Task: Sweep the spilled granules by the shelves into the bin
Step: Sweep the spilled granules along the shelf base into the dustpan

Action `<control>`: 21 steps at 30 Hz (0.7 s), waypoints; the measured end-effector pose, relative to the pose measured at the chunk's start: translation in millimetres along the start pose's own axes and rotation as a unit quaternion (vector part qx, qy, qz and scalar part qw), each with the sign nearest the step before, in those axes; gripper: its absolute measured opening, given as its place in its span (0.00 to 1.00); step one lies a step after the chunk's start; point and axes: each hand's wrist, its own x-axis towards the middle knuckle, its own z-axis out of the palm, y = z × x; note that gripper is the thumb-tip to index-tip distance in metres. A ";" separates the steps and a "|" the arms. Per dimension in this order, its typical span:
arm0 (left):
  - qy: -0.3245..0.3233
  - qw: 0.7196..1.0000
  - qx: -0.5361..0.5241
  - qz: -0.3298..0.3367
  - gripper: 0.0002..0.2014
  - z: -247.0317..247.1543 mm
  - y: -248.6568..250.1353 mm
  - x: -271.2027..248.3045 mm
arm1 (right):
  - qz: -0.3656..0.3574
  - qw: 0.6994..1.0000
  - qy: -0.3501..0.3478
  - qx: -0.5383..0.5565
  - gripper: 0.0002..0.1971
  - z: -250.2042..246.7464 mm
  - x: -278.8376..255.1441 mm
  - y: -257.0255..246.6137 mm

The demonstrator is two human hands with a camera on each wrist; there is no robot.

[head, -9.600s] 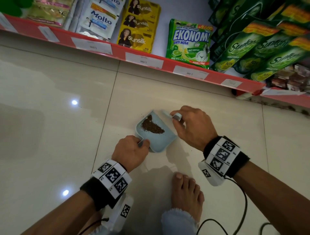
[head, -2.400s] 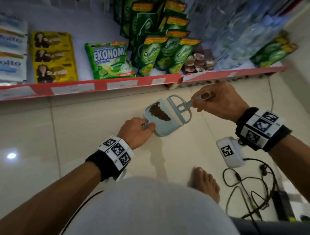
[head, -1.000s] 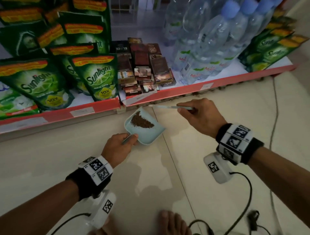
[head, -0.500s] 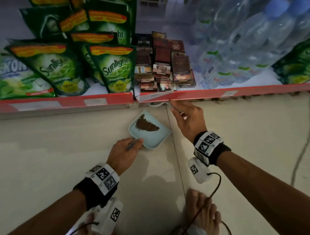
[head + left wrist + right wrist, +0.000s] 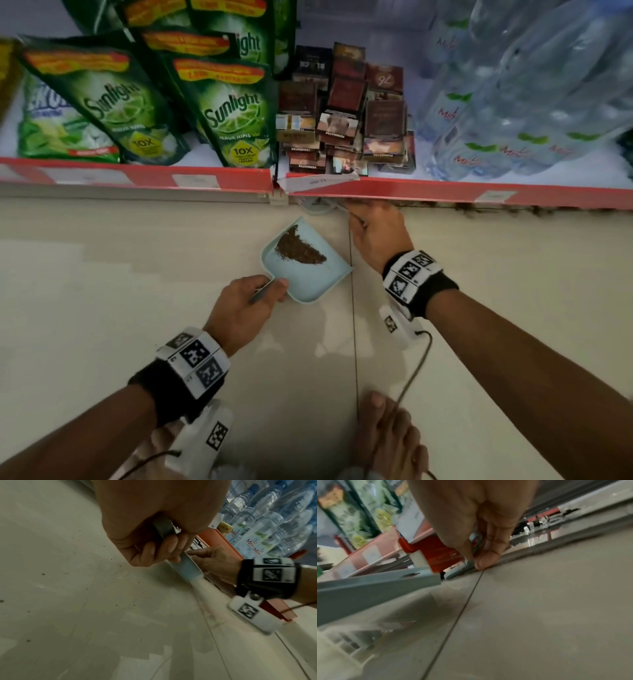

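A pale blue dustpan (image 5: 308, 281) rests on the floor below the red shelf edge, with a heap of brown granules (image 5: 299, 250) in its far half. My left hand (image 5: 243, 305) grips the dustpan's handle (image 5: 164, 527); the pan's side (image 5: 187, 569) shows past my fingers. My right hand (image 5: 375, 229) pinches the small pale blue brush (image 5: 462, 568) low at the floor, right under the shelf edge. The brush's head (image 5: 317, 205) is mostly hidden beneath the shelf. The dustpan wall (image 5: 376, 588) lies left of that hand. No bin is in view.
The red shelf edge (image 5: 428, 190) runs across just beyond my hands. On the shelf stand green Sunlight pouches (image 5: 233, 113), small dark boxes (image 5: 346, 116) and water bottles (image 5: 531, 102). Dark specks (image 5: 111, 558) dot the tiles. My bare foot (image 5: 387, 435) and a cable (image 5: 416, 366) lie near.
My view has shifted right along the shelves with the loaded dustpan. In the last second my right hand carried the brush from above the pan down to the floor under the shelf edge.
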 end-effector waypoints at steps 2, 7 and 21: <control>0.007 1.000 -0.015 -0.005 0.17 4.0 -1.4 1.5 | 0.001 0.999 -0.030 -0.044 0.22 -12.9 -14.4 11.2; -0.008 1.000 -0.013 0.018 0.17 17.5 -9.4 2.0 | 0.025 0.996 -0.020 -0.082 0.15 -57.3 -52.1 49.5; 0.017 0.998 -0.058 0.018 0.18 31.7 -7.0 15.6 | 0.019 0.998 -0.034 -0.044 0.15 -33.7 -7.1 -15.5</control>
